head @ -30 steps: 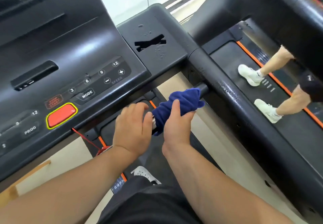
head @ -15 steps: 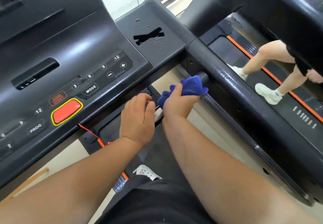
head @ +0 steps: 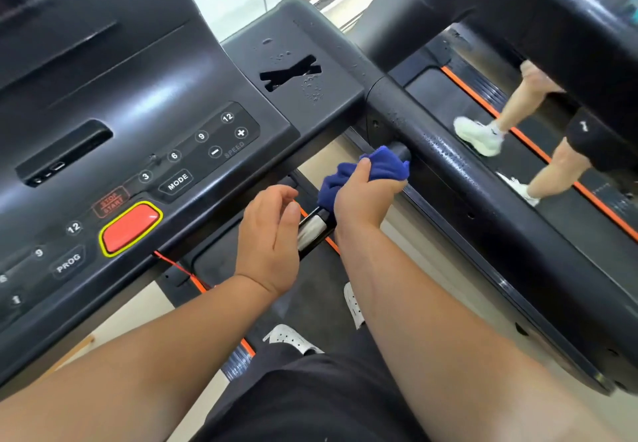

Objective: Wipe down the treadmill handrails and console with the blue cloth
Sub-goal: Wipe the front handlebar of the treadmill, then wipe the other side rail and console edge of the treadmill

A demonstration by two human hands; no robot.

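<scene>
The blue cloth (head: 374, 170) is bunched around a short inner grip bar (head: 312, 231) that runs from the right handrail (head: 459, 165) toward me. My right hand (head: 364, 200) grips the cloth around the bar, close to where the bar meets the handrail. A bare silver patch of the bar shows just behind that hand. My left hand (head: 271, 234) hovers beside the bar with fingers loosely extended and holds nothing. The black console (head: 131, 124) with its red stop button (head: 131, 227) fills the left. Water droplets dot the console's right corner and the handrail.
A neighbouring treadmill (head: 552, 200) runs along the right, and another person's legs in white shoes (head: 478, 136) move on its belt. A red safety cord (head: 176, 267) hangs under the console. My own white shoes (head: 293, 340) stand on the belt below.
My right hand has slid the cloth along the bar away from me, up to the handrail end. My left hand has let go of the bar and opened.
</scene>
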